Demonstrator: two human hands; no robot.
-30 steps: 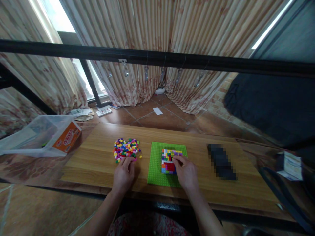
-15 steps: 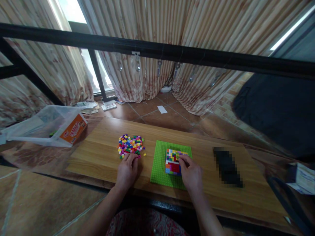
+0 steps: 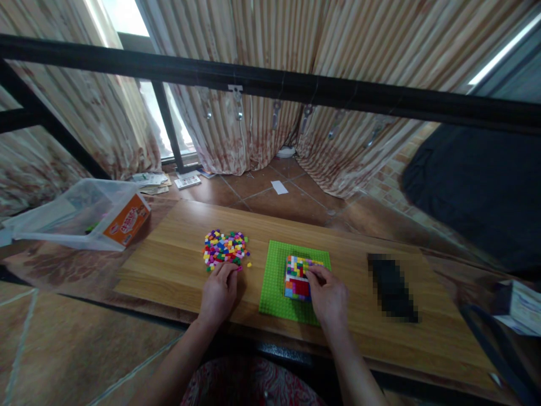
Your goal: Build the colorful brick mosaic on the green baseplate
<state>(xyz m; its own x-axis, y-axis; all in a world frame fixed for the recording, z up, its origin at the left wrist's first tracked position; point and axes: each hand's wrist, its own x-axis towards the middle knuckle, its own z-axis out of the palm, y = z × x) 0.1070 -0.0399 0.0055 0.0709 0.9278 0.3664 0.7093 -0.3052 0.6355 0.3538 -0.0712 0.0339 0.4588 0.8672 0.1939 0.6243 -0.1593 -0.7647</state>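
Observation:
A loose heap of small multicoloured toy bricks [image 3: 226,247] lies on the wooden board. At the heap's near edge my left hand [image 3: 220,290] is closed in a pinch, with a magenta toy brick [image 3: 239,269] showing at its fingertips. To the right, a block built of many coloured bricks [image 3: 298,282] sits on a green studded baseplate [image 3: 273,296]. Over that block's right side my right hand [image 3: 329,296] is closed, thumb and forefinger together at its top. Whatever is between those fingers is hidden. The hand also covers part of the block and the baseplate.
A clear plastic box [image 3: 80,217] with an orange label stands left of the wooden board [image 3: 164,265]. On the right of the board lies a dark pixelated object [image 3: 393,287]. A black metal bar [image 3: 270,79] crosses in front of the curtains.
Both hands keep almost the same place and closed shape. The whole view has shifted very slightly; the bricks look unchanged.

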